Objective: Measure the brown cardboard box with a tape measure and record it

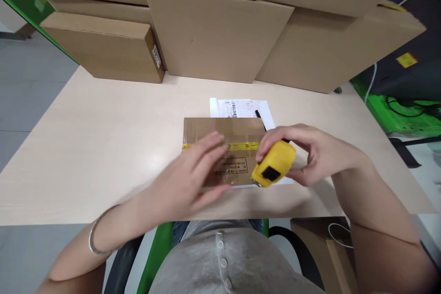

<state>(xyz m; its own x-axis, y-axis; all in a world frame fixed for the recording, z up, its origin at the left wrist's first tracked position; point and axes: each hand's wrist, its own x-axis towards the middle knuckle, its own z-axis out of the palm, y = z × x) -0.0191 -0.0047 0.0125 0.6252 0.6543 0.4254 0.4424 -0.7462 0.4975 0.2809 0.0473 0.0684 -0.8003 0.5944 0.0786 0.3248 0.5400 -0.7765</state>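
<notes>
A yellow tape measure (277,161) with a black patch on its side is gripped by the fingers of my right hand (312,154), over the right end of a small cardboard box (225,128). The box lies flat, with yellow printed tape across its top and a black printed label frame. Over the box's left part is my left hand (189,177), fingers stretched out and holding nothing. Whether it touches the box I cannot tell. Printed papers (237,106) lie partly under the box, and a dark pen-like object (257,114) shows at its back edge.
Large cardboard boxes (217,32) stand along the back of the pale wooden table (103,147). A flatter carton (106,50) is at the back left. A green surface (406,117) with black cables is to the right. Below the table's front edge are a chair armrest (296,248) and another carton.
</notes>
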